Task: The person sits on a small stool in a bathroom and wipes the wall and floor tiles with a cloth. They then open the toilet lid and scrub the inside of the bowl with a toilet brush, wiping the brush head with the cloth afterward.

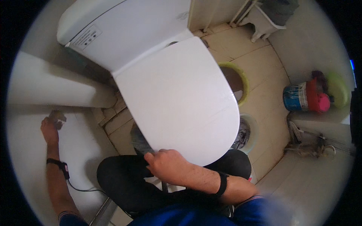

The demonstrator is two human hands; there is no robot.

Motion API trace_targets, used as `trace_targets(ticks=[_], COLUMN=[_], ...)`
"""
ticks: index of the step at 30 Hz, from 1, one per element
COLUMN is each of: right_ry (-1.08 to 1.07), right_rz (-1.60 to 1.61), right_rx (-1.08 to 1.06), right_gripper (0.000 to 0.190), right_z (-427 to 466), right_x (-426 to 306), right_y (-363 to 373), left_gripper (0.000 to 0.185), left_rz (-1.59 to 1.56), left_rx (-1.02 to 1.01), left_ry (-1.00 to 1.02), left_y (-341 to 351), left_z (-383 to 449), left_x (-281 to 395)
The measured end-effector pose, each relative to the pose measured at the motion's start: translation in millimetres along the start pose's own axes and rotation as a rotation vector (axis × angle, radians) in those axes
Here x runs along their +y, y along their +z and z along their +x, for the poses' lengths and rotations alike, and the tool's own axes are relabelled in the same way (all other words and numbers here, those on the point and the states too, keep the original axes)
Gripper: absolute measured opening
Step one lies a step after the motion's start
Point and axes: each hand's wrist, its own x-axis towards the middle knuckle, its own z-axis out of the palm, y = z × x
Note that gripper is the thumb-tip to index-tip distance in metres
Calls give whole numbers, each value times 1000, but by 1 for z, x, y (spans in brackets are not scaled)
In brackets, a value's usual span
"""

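Note:
My left hand (pixel 50 131) is out at the far left, holding a small brown, blurred wad (pixel 57 118) with a whitish patch against the white wall surface (pixel 80 135). Its exact kind is hard to tell, perhaps a scourer or cloth. Before me is a toilet with its white lid (pixel 181 99) down. Over the lid's front left edge my right hand (pixel 168 166) lies with fingers curled; whether they grip the edge is hidden. Behind the lid rises the white cistern (pixel 135 36), bearing a printed label (pixel 86 36).
A yellow-rimmed bin (pixel 244 82) and a pale lined bin (pixel 251 135) stand right of the toilet on the tiled floor (pixel 265 99). Farther right are a blue-and-red bucket (pixel 295 97) and a green basin (pixel 338 89). A white stool (pixel 258 21) stands at the back. A cable (pixel 84 189) trails from my left wrist.

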Motion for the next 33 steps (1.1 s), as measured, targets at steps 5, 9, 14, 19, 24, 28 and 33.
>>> trace_targets(ticks=[5,9,14,19,24,28,33], right_ry=[13,2,3,11,0,1,-16], right_rz=[47,51,26,25,43,57,64], right_rx=[-32,-39,-7,-50,-53,-62,-44], right_gripper=[26,26,26,25,28,30,31], right_z=[4,4,5,6,12,15,15], right_x=[-5,-10,-12,-14,-20,-20,-18], right_y=[-7,-9,-7,-12,-13,-11,-9], left_gripper=[19,18,22,24,25,24,23], left_rz=[-40,47,30,104,123,70,153], left_rx=[100,122,-40,-37,-22,7,-11], left_ry=[106,191,114,129,145,153,162], left_y=[9,-1,-9,-13,-10,-4,-2], left_z=[1,-1,0,0,-7,-8,-8], left_x=[-3,-1,12,20,22,25,27])
